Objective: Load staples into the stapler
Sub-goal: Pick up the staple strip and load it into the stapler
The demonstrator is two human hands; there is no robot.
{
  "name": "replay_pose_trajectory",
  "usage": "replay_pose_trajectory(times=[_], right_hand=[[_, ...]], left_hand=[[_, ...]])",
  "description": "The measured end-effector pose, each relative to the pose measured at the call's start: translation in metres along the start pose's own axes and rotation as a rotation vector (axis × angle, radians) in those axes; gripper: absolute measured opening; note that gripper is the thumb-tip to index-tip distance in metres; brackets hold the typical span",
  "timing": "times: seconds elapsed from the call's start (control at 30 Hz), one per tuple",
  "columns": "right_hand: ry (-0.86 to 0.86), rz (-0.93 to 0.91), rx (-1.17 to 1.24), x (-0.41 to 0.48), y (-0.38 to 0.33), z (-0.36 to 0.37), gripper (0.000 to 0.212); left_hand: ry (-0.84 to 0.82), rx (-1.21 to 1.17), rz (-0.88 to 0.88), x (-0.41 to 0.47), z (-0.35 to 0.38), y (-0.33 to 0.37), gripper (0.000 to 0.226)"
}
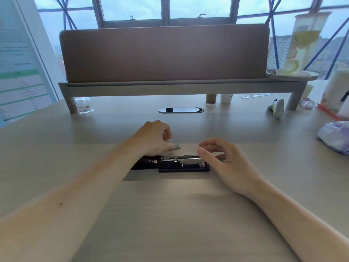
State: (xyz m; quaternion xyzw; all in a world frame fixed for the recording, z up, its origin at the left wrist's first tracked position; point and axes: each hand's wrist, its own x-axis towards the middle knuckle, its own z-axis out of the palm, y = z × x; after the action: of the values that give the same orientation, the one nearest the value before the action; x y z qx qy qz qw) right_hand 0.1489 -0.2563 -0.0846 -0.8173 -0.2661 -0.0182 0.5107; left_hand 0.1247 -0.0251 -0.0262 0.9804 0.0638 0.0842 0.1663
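A black stapler (184,163) lies flat on the desk, opened out, with its metal magazine facing up and its black lid folded to the left under my left wrist. My left hand (154,138) hovers just behind it and pinches a small silver strip of staples (177,147) at the fingertips. My right hand (221,157) is beside the stapler's right end, its fingers curled and apart, with the thumb tip close to the magazine's front. I see nothing in that hand.
A raised shelf with a brown divider panel (164,53) spans the back of the desk. Under it stand a clear plastic jar (83,104), a cardboard tube (211,98) and a white cup (226,98). A cable grommet (180,110) sits mid-desk. A crumpled plastic bag (335,137) lies at right.
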Motion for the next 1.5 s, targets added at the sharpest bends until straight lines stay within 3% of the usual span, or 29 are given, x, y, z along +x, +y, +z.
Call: replay_pose_trajectory(times=[0.2,0.33,0.53,0.7,0.93,1.27,1.37,1.5], right_hand=[[0.002,0.003,-0.015,0.002,-0.002,0.001,0.042],[0.008,-0.012,0.001,0.002,-0.005,-0.001,0.029],[0.100,-0.054,0.074,0.002,-0.011,0.000,0.017],[0.149,-0.169,0.157,-0.004,-0.026,0.003,0.028],[0.087,-0.231,0.132,-0.003,-0.023,0.005,0.026],[0.093,-0.205,0.117,-0.003,-0.019,0.001,0.012],[0.123,-0.272,0.085,-0.005,-0.021,-0.001,0.019],[0.182,-0.383,-0.125,-0.012,-0.029,-0.001,0.027]], left_hand=[[0.045,0.006,0.052,0.015,0.012,0.008,0.009],[0.053,-0.040,0.075,0.017,0.015,0.006,0.012],[0.313,-0.274,0.173,-0.012,-0.021,0.011,0.007],[0.349,-0.371,0.360,-0.065,-0.015,0.025,0.008],[0.430,-0.381,0.432,-0.072,0.009,0.023,0.012],[0.375,-0.445,0.466,-0.074,0.012,0.021,0.020],[0.336,-0.650,0.309,-0.071,0.008,0.019,0.014],[0.112,-0.941,0.131,-0.068,0.004,0.017,0.013]])
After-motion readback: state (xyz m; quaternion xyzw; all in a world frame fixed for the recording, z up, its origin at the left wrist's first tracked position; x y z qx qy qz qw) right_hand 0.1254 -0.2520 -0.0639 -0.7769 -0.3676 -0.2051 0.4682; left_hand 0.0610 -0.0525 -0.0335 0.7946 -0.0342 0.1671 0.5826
